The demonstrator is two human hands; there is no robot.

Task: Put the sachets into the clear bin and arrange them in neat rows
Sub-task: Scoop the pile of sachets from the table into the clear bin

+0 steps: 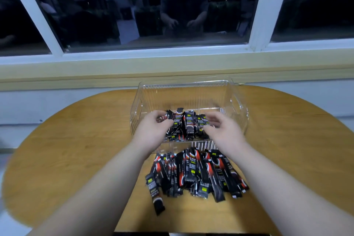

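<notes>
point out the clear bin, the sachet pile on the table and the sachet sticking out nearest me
clear bin (183,95): head view, bare far wall.
sachet pile on the table (197,173): head view, middle of the heap.
nearest sachet (155,192): head view, its black middle.

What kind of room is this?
Probably an indoor room at night, maybe a home or office. A wooden table stands below a big window whose dark glass mirrors the room, and a clear bin of sachets sits on the table.
</notes>
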